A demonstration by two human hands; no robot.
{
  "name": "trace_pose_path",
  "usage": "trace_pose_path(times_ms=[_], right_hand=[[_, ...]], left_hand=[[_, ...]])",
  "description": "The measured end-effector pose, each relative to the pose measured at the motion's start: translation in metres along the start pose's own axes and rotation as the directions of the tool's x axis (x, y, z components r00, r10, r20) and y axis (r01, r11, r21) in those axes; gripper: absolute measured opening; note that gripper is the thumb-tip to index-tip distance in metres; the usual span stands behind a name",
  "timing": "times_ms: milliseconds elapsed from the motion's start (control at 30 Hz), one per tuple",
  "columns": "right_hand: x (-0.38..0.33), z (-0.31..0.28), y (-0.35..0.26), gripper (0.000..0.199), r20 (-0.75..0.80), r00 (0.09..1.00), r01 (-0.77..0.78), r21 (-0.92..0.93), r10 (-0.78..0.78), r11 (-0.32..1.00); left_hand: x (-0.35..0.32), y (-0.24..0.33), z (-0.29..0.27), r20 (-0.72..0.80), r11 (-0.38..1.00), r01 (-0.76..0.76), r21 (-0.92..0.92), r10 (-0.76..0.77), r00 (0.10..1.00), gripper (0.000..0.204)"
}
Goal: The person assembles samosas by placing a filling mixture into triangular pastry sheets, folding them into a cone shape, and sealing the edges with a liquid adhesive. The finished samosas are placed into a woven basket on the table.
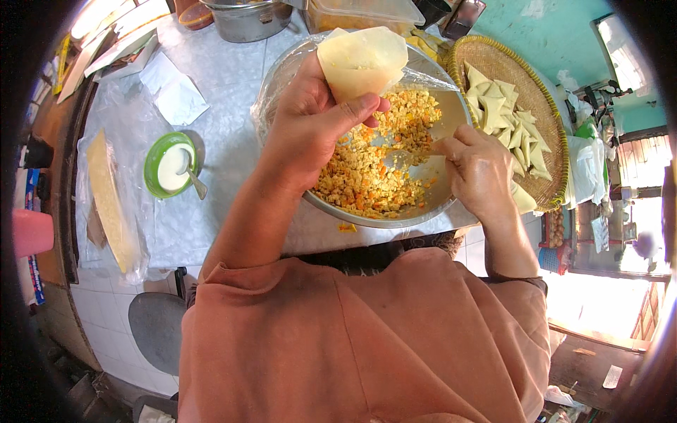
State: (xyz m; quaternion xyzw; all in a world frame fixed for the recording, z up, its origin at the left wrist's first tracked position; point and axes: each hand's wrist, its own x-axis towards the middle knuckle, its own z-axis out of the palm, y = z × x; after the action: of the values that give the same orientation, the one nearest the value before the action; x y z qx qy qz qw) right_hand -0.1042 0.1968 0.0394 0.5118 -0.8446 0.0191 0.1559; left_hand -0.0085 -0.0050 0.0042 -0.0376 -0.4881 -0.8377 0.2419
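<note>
My left hand (310, 116) holds up a pale pastry wrapper (363, 63) rolled into a cone, its wide mouth facing up, with a few crumbs inside. Below it a large metal bowl (451, 190) contains crumbly yellow-orange filling (374, 187) with orange bits. Over the bowl's right side my right hand (479, 166) is closed round what looks like a spoon (403, 158), its bowl down in the filling. Most of the spoon's handle is hidden by the fingers. Clear plastic film covers the bowl's far rim.
A round woven tray (546, 77) on the right carries many folded triangular pastries (504, 116). Left lie a green bowl (149, 166) of white paste with a spoon, and a stack of wrappers (109, 201) in plastic. A grey pot (250, 21) and a plastic container (363, 13) stand behind.
</note>
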Motion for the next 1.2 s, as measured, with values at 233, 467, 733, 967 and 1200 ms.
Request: trace_pose_path(times_ms=[233, 467, 733, 967, 1200], right_hand=[[-0.001, 0.000, 0.009, 0.010, -0.055, 0.998, -0.008, -0.031, 0.006, 0.999], [0.002, 0.003, 0.002, 0.011, 0.009, 0.999, 0.043, 0.102, -0.044, 0.994], [0.000, 0.000, 0.008, 0.015, 0.152, 0.988, -0.024, 0.297, -0.022, 0.955], [0.003, -0.010, 0.029, 0.020, 0.257, 0.961, -0.212, 0.433, 0.105, 0.876], [0.012, -0.027, 0.056, 0.020, 0.345, 0.913, -0.400, 0.649, 0.219, 0.647]], left_hand=[[0.001, 0.004, 0.001, 0.001, 0.997, 0.074, -0.010, -0.074, 0.997, 0.040], [0.001, 0.003, 0.003, -0.071, 0.997, 0.078, -0.001, -0.078, 0.994, 0.037], [0.001, 0.002, 0.001, -0.045, 0.995, 0.097, 0.009, -0.096, 0.994, 0.041], [0.001, 0.006, 0.000, -0.006, 0.986, 0.157, -0.059, -0.157, 0.988, 0.034], [0.002, 0.000, -0.005, -0.009, 0.984, 0.109, 0.142, -0.109, 0.994, 0.044]])
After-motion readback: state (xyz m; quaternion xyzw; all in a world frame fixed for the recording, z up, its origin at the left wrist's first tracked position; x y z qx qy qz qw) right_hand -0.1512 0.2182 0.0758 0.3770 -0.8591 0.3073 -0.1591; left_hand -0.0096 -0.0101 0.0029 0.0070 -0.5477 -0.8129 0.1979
